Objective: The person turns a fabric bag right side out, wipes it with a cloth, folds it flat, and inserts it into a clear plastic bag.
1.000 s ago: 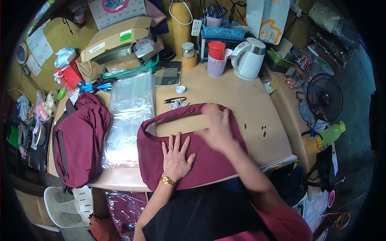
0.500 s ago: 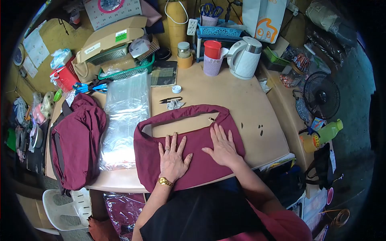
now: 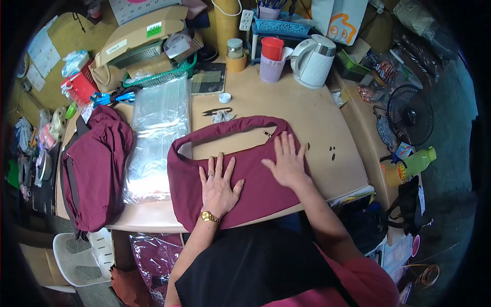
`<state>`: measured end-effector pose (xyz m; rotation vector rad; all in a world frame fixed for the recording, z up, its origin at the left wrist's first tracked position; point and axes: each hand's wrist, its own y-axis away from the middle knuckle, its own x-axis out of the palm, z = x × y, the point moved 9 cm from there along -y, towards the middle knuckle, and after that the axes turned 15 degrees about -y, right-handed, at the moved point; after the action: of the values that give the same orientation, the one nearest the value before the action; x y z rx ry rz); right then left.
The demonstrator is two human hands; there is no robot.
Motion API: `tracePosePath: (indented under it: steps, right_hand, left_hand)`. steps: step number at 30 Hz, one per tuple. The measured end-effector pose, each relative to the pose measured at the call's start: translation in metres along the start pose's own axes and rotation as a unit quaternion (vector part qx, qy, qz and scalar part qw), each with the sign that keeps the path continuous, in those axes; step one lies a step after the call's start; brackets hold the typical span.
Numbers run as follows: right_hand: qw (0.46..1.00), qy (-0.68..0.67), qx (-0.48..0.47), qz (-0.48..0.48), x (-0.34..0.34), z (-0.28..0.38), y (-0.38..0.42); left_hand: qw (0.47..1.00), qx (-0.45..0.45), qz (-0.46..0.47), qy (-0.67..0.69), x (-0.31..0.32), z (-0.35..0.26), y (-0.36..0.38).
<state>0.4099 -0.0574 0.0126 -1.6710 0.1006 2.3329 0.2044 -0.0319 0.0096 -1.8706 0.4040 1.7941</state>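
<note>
A maroon fabric bag [image 3: 245, 179] lies flat at the table's front edge, its wide strap looped towards the back. My left hand [image 3: 220, 189], with a ring and a gold watch, rests palm down on the bag's left half, fingers spread. On the upper right part of the bag lies my right hand [image 3: 287, 162], also spread, beside a small metal zipper pull [image 3: 267, 134]. Neither hand grips anything. Small black thread snips [image 3: 217, 111] lie beyond the strap, beside a crumpled white scrap [image 3: 223, 117].
Left of the bag are a stack of clear plastic bags [image 3: 156, 143] and more maroon bags [image 3: 97, 174]. A white kettle [image 3: 313, 64], a purple cup [image 3: 271, 69] and a green basket [image 3: 163, 77] stand at the back. A black fan [image 3: 410, 115] is at the right.
My right hand has slid a little up and to the right over the bag. My left hand stays flat on it. The whole view has shifted slightly.
</note>
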Motion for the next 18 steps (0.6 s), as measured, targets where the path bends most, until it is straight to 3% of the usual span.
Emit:
tracePosePath:
  steps: [1,4,6,8,10,12,14,16,18]
  right_hand:
    - [0.999,-0.017,-0.045,0.01,-0.002,0.021,0.015]
    - [0.993,-0.06,-0.065,0.084,0.009,0.027,0.056]
    - [0.995,-0.04,-0.051,0.069,0.006,0.004,0.061]
    - [0.997,0.0,0.049,0.065,-0.001,-0.021,0.058]
    - [0.997,0.019,0.041,0.058,-0.009,-0.003,0.057]
    - [0.996,-0.018,-0.07,0.048,-0.021,0.053,0.063]
    - [0.991,-0.051,-0.097,0.072,0.008,0.057,0.07]
    - [0.991,-0.057,-0.107,0.06,0.019,0.047,0.063]
    - [0.992,-0.054,-0.088,0.069,0.016,0.042,0.055]
  left_hand:
    - [1.0,0.001,0.0,-0.003,0.0,0.0,0.0]
    - [1.0,-0.002,0.01,-0.002,0.001,0.002,-0.002]
    - [1.0,0.001,0.015,0.003,0.001,0.002,-0.002]
    - [1.0,0.001,0.006,0.005,-0.003,0.002,-0.001]
    - [1.0,0.006,-0.001,0.001,-0.002,0.001,-0.001]
    - [1.0,0.004,0.004,-0.002,0.001,0.003,-0.001]
    - [0.999,0.037,-0.003,0.035,-0.002,-0.002,0.007]
    - [0.979,0.148,0.05,0.132,-0.032,-0.02,0.033]
    - [0.962,0.218,0.116,0.119,-0.043,-0.032,0.06]
